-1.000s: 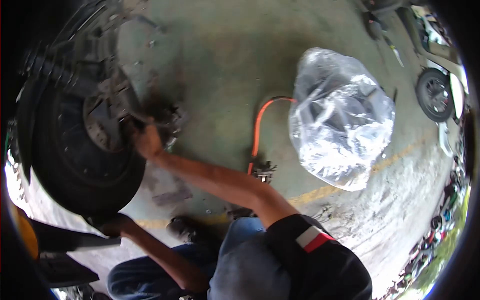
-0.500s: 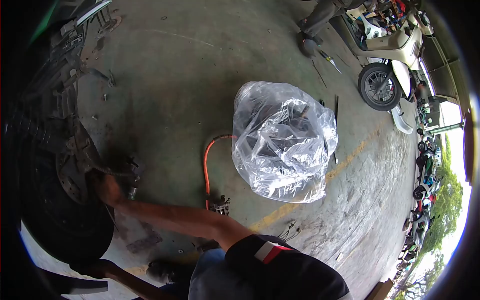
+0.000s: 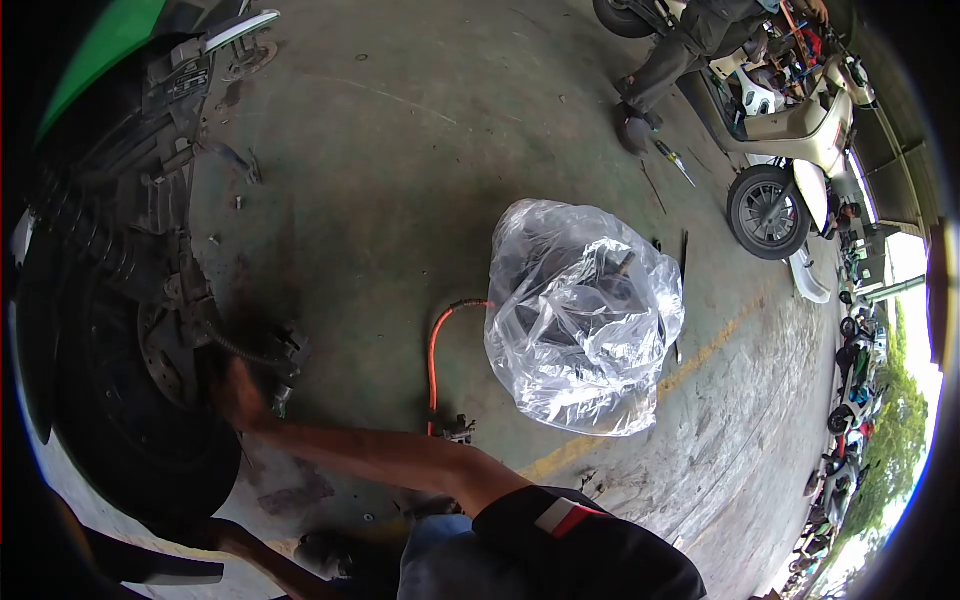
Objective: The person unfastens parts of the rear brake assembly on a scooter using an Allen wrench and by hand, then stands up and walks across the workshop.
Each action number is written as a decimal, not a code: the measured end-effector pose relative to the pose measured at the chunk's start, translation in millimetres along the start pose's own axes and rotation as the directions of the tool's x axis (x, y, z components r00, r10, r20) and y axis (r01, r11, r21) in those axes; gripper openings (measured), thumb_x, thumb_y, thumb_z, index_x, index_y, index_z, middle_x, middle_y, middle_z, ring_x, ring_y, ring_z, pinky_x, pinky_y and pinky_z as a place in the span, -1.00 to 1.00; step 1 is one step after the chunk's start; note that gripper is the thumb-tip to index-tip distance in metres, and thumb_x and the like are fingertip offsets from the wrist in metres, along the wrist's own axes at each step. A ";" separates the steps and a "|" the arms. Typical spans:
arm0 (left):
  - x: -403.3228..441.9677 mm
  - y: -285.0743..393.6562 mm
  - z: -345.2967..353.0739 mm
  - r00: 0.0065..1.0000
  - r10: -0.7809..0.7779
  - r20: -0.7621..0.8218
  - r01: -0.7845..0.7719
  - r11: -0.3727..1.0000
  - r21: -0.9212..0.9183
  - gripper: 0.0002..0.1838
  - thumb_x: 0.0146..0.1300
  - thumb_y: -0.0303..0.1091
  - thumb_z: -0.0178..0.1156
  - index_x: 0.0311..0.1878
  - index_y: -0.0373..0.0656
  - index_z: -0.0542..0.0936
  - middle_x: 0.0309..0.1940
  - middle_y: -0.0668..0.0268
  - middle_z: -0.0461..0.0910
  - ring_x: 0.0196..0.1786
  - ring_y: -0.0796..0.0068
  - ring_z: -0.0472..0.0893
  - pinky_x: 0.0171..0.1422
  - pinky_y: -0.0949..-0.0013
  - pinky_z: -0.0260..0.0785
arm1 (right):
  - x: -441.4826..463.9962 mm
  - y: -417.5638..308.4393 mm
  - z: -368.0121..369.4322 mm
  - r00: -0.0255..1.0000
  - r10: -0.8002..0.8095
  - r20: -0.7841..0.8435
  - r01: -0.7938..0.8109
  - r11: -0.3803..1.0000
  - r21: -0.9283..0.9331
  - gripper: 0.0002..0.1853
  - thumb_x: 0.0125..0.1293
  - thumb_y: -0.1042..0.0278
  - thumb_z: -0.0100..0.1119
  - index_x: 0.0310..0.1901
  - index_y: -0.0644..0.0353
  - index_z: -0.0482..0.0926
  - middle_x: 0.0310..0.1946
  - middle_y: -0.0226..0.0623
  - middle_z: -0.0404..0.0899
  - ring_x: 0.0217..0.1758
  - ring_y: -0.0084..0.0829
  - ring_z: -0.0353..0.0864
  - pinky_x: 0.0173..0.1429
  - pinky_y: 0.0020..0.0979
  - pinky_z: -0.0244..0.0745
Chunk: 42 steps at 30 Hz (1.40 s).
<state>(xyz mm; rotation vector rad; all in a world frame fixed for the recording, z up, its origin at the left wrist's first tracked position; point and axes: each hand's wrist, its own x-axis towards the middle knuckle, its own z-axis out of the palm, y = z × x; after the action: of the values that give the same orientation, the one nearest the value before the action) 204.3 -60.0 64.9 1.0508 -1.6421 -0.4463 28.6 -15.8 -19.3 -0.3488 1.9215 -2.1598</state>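
Note:
On the left is the rear part of a motorcycle, with a dark wheel [image 3: 140, 440], a brake disc [image 3: 158, 355] and a coil-spring shock absorber [image 3: 95, 240]. My right hand [image 3: 238, 395] reaches in at the wheel's inner side, near the hub; its fingers are in shadow and blurred. Close above it, a braided hose [image 3: 235, 347] runs to a small dark metal part [image 3: 290, 350]. At the tyre's lower edge is my left hand [image 3: 205, 535], its fingers lost against the black rubber. What either hand grips is hidden.
A clear plastic bag [image 3: 590, 330] covers a dark bulky object on the floor. An orange hose [image 3: 433, 365] leads from it to a metal part [image 3: 460, 430]. A screwdriver [image 3: 672, 160] lies near another person's shoe [image 3: 632, 130]. A beige scooter [image 3: 800, 120] stands at upper right.
The whole view has shifted, so things appear lower and farther right. Both hands remain at the wheel. The other person's legs show more fully.

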 end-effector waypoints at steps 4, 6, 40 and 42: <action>0.1 9.8 3.2 1.000 0.018 -0.003 -0.018 0.999 0.039 -0.52 0.39 -0.06 -0.05 0.13 -0.31 0.42 0.08 0.09 0.47 0.08 0.23 0.50 0.19 0.27 0.37 | -11.6 -64.6 -15.2 0.985 0.166 0.055 -0.174 0.954 0.245 -0.59 0.50 0.25 -0.24 0.24 0.34 0.27 0.06 0.07 0.45 0.18 -0.16 0.41 0.28 -0.30 0.24; 0.0 15.9 6.0 0.999 0.041 -0.002 -0.040 0.997 0.062 -0.51 0.39 -0.06 -0.05 0.15 -0.30 0.41 0.10 0.09 0.45 0.10 0.22 0.49 0.20 0.26 0.36 | -27.5 -34.2 8.1 0.978 0.193 0.077 -0.207 0.909 0.360 -0.58 0.52 0.25 -0.29 0.27 0.33 0.22 0.11 0.05 0.40 0.24 -0.20 0.35 0.30 -0.33 0.20; -74.9 38.1 29.9 0.985 -0.155 0.073 0.162 0.980 -0.118 -0.21 0.28 -0.32 0.19 0.40 -0.35 -0.06 0.36 -0.16 0.06 0.34 0.04 0.24 0.41 0.06 0.17 | -34.2 13.9 -80.6 0.874 0.147 0.463 0.170 0.801 -0.574 -0.45 0.16 0.54 -0.02 0.24 0.27 0.22 -0.19 0.05 0.56 -0.16 0.08 0.56 -0.06 -0.02 0.48; -67.6 37.5 26.0 0.989 -0.138 0.059 0.146 0.973 -0.179 -0.19 0.27 -0.28 0.23 0.40 -0.37 -0.01 0.35 -0.16 0.09 0.33 0.04 0.26 0.42 0.08 0.17 | -55.8 12.0 -80.8 0.853 0.171 0.492 0.097 0.876 -0.472 -0.57 0.20 0.54 -0.01 0.13 0.30 0.27 -0.25 0.01 0.55 -0.22 0.02 0.56 -0.12 -0.08 0.48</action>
<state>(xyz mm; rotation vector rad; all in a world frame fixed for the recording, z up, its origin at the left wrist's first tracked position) 166.9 9.5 44.3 1.0289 -1.5392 -0.7081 55.2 76.8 -41.8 -0.8761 2.0599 -1.3171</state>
